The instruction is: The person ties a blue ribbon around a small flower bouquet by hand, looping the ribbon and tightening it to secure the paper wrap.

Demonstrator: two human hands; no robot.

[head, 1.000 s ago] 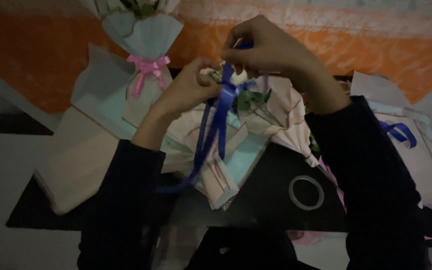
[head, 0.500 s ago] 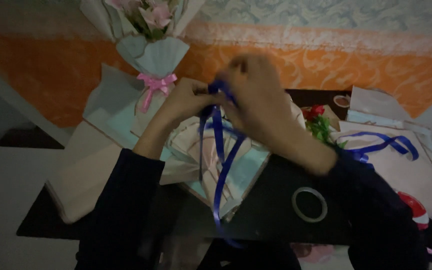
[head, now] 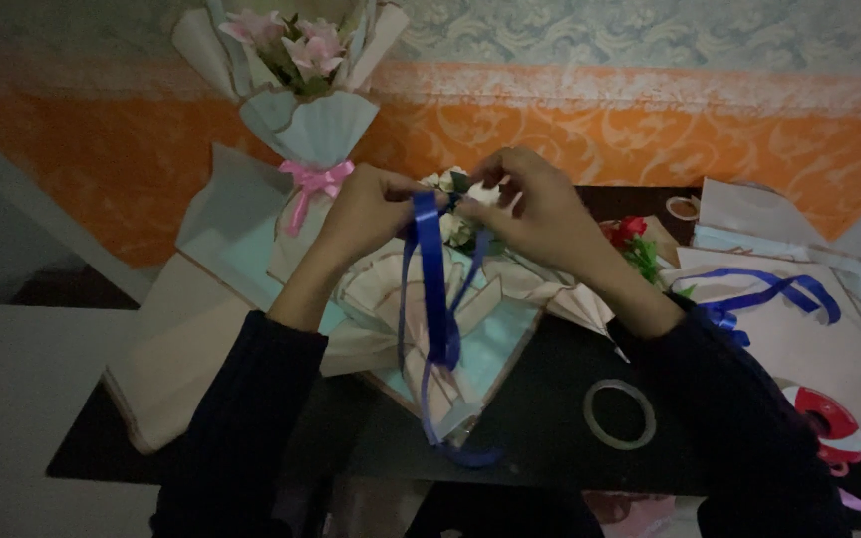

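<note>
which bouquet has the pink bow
The upright bouquet leaning at the wall, with pink flowers. Its pink bow sets it apart; the other two carry blue ribbon.

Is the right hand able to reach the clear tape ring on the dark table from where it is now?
Probably yes. The right hand is busy with the blue ribbon, but the clear tape ring lies uncovered on the dark table beside that forearm, with nothing between.

A dark table (head: 540, 399) bears wrapping paper sheets (head: 166, 349) and a clear tape roll (head: 619, 413).
</note>
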